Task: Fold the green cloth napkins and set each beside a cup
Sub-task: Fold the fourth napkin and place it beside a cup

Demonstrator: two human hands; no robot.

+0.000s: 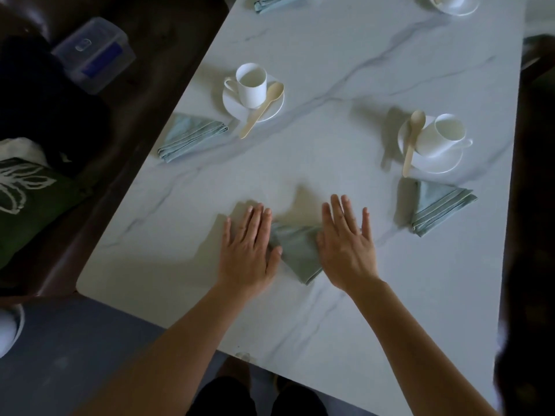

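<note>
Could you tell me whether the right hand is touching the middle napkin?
Touching: the head view shows the right hand lying flat on the right corner of the napkin.

Left hand (249,250) flat, fingers (255,219) straight, right hand (345,250) flat likewise, both forearms extended forward

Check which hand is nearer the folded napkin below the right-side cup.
Right. The right hand lies flat to the left of that folded napkin, not touching it. The left hand is farther left, beyond the napkin being pressed.
</note>
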